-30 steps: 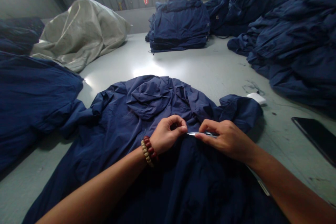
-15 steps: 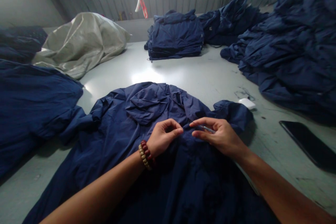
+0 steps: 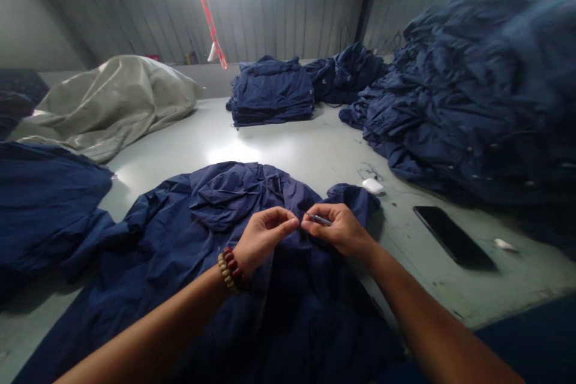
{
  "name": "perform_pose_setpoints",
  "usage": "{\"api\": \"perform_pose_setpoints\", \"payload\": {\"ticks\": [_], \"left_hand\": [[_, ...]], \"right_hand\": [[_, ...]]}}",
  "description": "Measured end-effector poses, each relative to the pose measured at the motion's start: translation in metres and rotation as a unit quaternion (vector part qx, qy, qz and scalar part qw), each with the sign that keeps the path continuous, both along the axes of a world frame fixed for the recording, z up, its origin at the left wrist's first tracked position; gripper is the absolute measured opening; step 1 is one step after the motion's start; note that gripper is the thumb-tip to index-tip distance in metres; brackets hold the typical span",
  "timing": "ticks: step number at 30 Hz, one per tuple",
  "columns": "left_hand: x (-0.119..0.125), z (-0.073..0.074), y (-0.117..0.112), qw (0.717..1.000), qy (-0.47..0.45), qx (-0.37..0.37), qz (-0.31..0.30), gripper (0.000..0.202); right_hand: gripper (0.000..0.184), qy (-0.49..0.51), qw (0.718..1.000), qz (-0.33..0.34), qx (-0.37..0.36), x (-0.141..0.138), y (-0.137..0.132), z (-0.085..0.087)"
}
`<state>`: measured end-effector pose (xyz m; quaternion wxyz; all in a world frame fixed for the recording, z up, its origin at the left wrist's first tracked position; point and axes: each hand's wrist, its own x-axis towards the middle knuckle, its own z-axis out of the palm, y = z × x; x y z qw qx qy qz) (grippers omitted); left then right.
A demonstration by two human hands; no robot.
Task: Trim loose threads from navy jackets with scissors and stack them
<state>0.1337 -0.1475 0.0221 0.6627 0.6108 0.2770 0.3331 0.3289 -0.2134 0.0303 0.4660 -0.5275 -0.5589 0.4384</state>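
Note:
A navy blue jacket (image 3: 153, 240) lies spread in front of me, its collar end away from me and its sleeves out to the sides. Above its middle, my left hand (image 3: 265, 233) is closed in a pinch, thumb against forefinger; anything between them is too small to make out. Beaded bracelets (image 3: 231, 270) circle that wrist. Close beside it on the right, my right hand (image 3: 339, 229) is closed around a small slim metal tool (image 3: 320, 219), whose tip points toward the left fingertips. The tool's exact kind does not show. The two hands' fingertips nearly meet.
Folded navy garments (image 3: 272, 93) are stacked at the back of the pale table (image 3: 180, 138). A large navy garment heap (image 3: 450, 114) rises at right. A black phone (image 3: 452, 237) and a white case (image 3: 372, 186) lie right of the jacket. A greyish cover (image 3: 121, 102) sits back left.
The view has tilted up and turned right, bringing windows into sight. My right hand has come closer to my left, and its fingers have closed more tightly around the slim tool.

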Motion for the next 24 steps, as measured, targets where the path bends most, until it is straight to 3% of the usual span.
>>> {"api": "perform_pose_setpoints", "payload": {"ticks": [3, 7, 11, 14, 16, 19, 21, 24], "left_hand": [[0.036, 0.016, 0.005, 0.998, -0.007, 0.05, -0.042, 0.041], [0.123, 0.024, 0.018, 0.981, 0.013, 0.167, -0.097, 0.03], [0.212, 0.011, 0.027, 0.957, 0.106, 0.259, -0.078, 0.014], [0.239, 0.003, 0.026, 0.953, 0.139, 0.266, -0.049, 0.025], [0.23, 0.004, 0.022, 0.951, 0.144, 0.272, -0.036, 0.029], [0.181, 0.013, 0.012, 0.932, 0.125, 0.339, -0.041, 0.03], [0.135, 0.017, 0.003, 0.896, 0.121, 0.423, -0.06, 0.027], [0.066, 0.012, -0.01, 0.837, 0.19, 0.503, -0.095, 0.026]], "right_hand": [[0.033, -0.031, 0.998, -0.037, 0.035, 0.03, -0.01, 0.016], [0.039, -0.101, 0.983, -0.148, 0.034, 0.097, -0.03, 0.025], [0.057, -0.209, 0.927, -0.309, -0.037, 0.173, -0.046, 0.006], [0.047, -0.261, 0.891, -0.368, -0.053, 0.213, -0.055, -0.01], [0.04, -0.288, 0.871, -0.395, -0.057, 0.227, -0.059, -0.017], [0.04, -0.317, 0.851, -0.416, -0.053, 0.227, -0.062, -0.022], [0.046, -0.329, 0.849, -0.411, -0.051, 0.218, -0.06, -0.025], [0.061, -0.346, 0.853, -0.385, -0.066, 0.196, -0.05, -0.03]]}}
